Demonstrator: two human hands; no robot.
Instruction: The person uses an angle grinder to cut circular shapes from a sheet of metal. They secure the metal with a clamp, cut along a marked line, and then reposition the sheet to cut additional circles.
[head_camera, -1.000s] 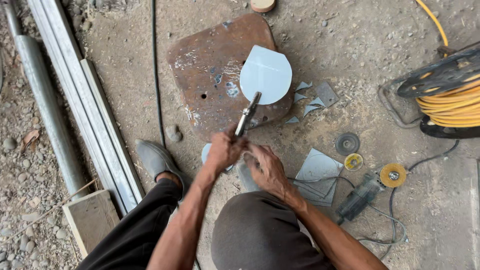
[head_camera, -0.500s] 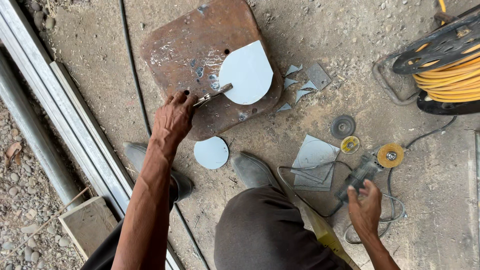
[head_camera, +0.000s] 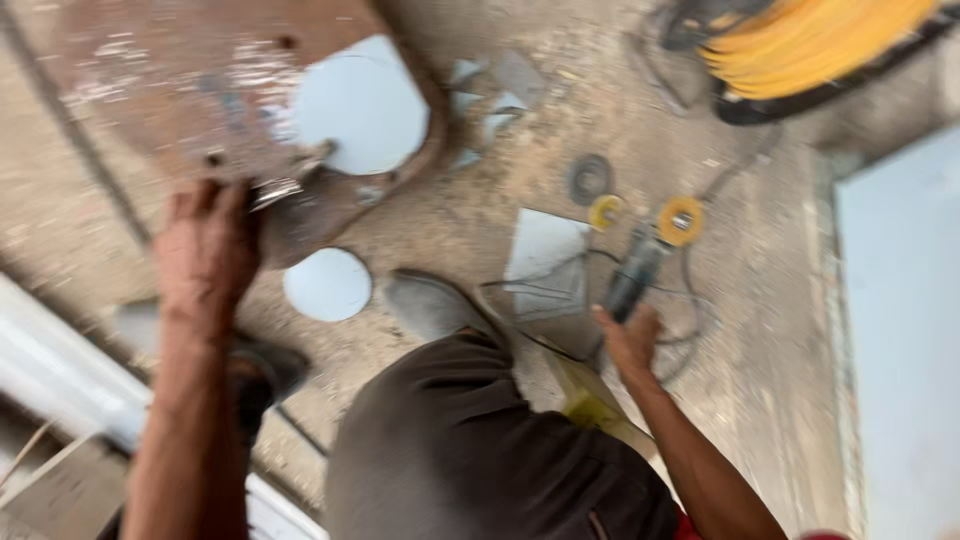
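The picture is motion-blurred. My left hand (head_camera: 205, 250) rests at the near edge of a rusty steel plate (head_camera: 150, 90) and grips a metal hand tool (head_camera: 290, 180) that lies on the plate. A pale sheet-metal piece with a rounded end (head_camera: 360, 105) lies on the plate just beyond the tool. A small pale metal disc (head_camera: 327, 284) lies on the concrete between my hand and my grey shoe (head_camera: 430, 305). My right hand (head_camera: 628, 340) closes around the dark body of an angle grinder (head_camera: 640, 270) on the floor.
A yellow-hubbed wheel (head_camera: 682, 220), a smaller yellow ring (head_camera: 604, 212) and a dark disc (head_camera: 589, 178) lie by the grinder. Sheet offcuts (head_camera: 545, 255) and scraps (head_camera: 490, 95) lie about. A coiled yellow hose (head_camera: 810, 45) is far right, white profiles (head_camera: 60, 380) left, a pale sheet (head_camera: 900, 330) right.
My right hand has reached the grinder body and closed on it. My left hand stays on the tool at the plate. The view has shifted down and right and become blurred.
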